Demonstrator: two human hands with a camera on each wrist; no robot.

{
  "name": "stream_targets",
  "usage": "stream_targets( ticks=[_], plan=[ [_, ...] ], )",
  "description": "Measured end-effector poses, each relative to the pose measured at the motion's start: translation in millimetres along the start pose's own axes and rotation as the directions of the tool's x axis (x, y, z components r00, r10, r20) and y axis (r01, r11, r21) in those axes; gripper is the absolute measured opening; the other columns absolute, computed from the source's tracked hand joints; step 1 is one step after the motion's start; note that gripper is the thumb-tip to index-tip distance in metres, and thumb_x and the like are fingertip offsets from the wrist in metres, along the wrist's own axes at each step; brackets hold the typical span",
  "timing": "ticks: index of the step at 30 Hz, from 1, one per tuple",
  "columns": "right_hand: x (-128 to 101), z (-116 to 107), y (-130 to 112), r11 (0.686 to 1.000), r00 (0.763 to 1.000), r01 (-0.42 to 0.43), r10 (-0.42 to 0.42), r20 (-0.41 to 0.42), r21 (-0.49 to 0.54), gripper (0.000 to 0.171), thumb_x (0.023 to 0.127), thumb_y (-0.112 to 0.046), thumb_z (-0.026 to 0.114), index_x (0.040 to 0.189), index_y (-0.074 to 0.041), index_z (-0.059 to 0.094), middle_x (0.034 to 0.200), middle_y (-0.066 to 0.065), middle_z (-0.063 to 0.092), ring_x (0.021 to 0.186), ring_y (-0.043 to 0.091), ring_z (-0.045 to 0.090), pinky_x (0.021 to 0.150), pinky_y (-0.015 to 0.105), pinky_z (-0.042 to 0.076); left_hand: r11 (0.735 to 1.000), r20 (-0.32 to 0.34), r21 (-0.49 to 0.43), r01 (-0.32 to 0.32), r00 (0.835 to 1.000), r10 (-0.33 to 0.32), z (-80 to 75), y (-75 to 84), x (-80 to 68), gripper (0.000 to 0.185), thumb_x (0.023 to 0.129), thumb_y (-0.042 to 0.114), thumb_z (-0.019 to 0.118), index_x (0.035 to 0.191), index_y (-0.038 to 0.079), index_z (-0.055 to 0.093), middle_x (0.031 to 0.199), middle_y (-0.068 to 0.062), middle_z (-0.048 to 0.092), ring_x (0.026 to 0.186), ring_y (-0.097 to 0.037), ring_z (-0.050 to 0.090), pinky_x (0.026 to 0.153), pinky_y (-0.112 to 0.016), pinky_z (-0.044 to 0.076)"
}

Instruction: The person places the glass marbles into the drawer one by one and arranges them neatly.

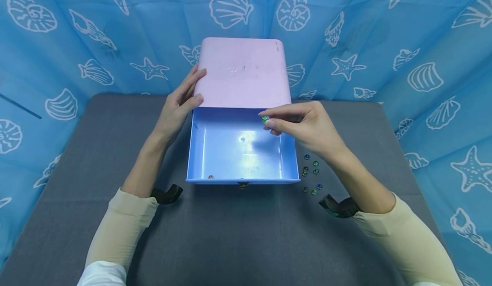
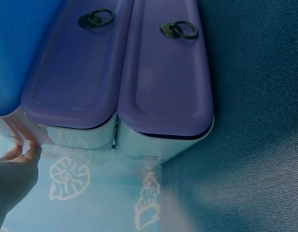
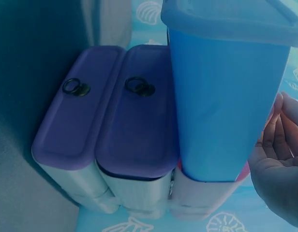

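Observation:
My right hand (image 1: 300,123) pinches shiny green and blue glass marbles (image 1: 265,118) between thumb and fingertips, above the pulled-out blue drawer (image 1: 226,149). This is the top drawer of a small chest with a pale pink top (image 1: 242,72). An orange-brown marble (image 1: 211,177) lies by the drawer's front wall inside. My left hand (image 1: 178,100) rests against the chest's left side, fingers and thumb at the top's edge. Right of the drawer, several glass marbles (image 1: 315,171) lie on the table. In the right wrist view, the drawer hides part of the right hand's fingers.
Two shut purple drawer fronts (image 3: 139,125) with ring pulls sit below the open drawer. A metal clasp (image 1: 243,185) sticks out from the open drawer's front. The grey-covered table (image 1: 246,234) meets a blue shell-patterned curtain (image 1: 153,29) at the back.

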State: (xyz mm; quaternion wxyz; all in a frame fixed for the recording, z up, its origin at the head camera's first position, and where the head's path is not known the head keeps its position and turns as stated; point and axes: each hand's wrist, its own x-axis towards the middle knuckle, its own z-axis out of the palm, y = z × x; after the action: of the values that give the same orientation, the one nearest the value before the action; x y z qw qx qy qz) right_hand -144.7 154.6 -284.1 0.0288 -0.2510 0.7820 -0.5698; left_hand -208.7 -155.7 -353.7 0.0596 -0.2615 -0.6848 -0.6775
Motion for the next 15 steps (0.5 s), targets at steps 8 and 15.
stream_targets(
  ticks=[8, 15],
  plan=[
    [9, 9, -6, 0.998, 0.998, -0.061, 0.061, 0.018, -0.019, 0.021, 0.091, -0.009, 0.072, 0.11, -0.002, 0.076, 0.09, 0.008, 0.076, 0.08, 0.034, 0.07, 0.074, 0.03, 0.058, 1.0, -0.005, 0.0, 0.008, 1.0, -0.008, -0.4, -0.3, -0.1, 0.056, 0.097, 0.018, 0.058, 0.15, 0.005, 0.043, 0.164, -0.003, 0.021, 0.15, -0.021, 0.022, 0.12, -0.039, 0.021],
    [16, 16, -9, 0.994, 0.994, -0.107, 0.108, 0.025, -0.023, 0.022, 0.089, -0.012, 0.074, 0.109, -0.003, 0.076, 0.091, 0.009, 0.076, 0.081, 0.033, 0.071, 0.075, 0.031, 0.058, 1.0, -0.001, 0.006, 0.006, 1.0, -0.006, -0.1, -0.4, 0.0, 0.057, 0.097, 0.019, 0.058, 0.15, 0.006, 0.043, 0.164, -0.003, 0.021, 0.15, -0.021, 0.022, 0.12, -0.04, 0.021]
  ],
)
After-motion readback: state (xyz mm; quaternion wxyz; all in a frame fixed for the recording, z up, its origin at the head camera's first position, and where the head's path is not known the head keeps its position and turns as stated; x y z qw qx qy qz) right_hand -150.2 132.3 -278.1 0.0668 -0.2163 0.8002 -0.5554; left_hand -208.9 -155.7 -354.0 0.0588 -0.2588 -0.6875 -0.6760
